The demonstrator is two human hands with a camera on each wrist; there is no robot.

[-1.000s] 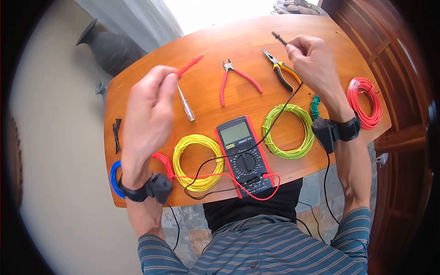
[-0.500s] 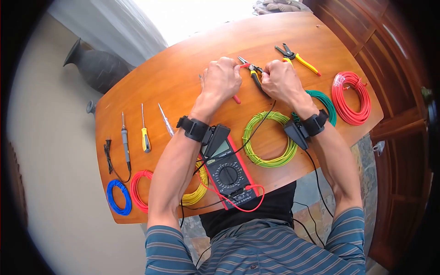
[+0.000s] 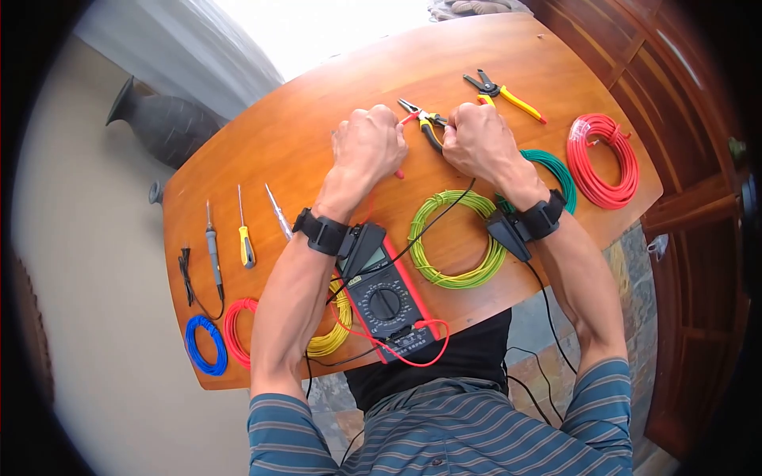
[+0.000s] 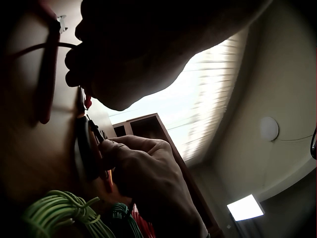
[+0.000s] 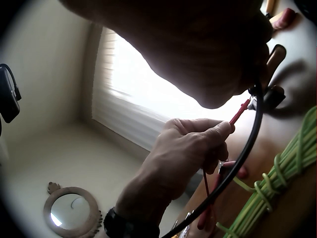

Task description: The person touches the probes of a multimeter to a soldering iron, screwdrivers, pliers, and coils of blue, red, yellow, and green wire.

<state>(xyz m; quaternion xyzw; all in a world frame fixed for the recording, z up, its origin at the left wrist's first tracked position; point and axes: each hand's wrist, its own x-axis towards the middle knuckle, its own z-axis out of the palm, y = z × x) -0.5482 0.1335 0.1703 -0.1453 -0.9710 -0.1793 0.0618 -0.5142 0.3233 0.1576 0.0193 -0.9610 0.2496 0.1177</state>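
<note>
Over the needle-nose pliers (image 3: pixel 431 136) with black and yellow handles, both hands are close together. My left hand (image 3: pixel 369 147) pinches a red multimeter probe (image 5: pixel 240 111), its tip pointing toward the other hand. My right hand (image 3: pixel 482 143) grips the black probe (image 4: pixel 93 126), its tip near the red one. Leads run back to the red and black multimeter (image 3: pixel 384 301), partly covered by the left wrist camera. Red-handled cutters (image 4: pixel 47 84) lie beneath the left hand, mostly hidden from the head view.
Wire coils lie around: yellow-green (image 3: pixel 456 274), green (image 3: pixel 559 174), red (image 3: pixel 603 163), yellow (image 3: pixel 329 341) and blue (image 3: pixel 206 345). Wire strippers (image 3: pixel 508 94) lie at the far right. A soldering iron (image 3: pixel 213 250), a screwdriver (image 3: pixel 246 242) and a clear-handled screwdriver (image 3: pixel 279 213) are on the left.
The two hands, wide apart a second ago, came together over the pliers, probes turned toward each other. Over the last half second they have stayed nearly still while the head view shifted slightly.
</note>
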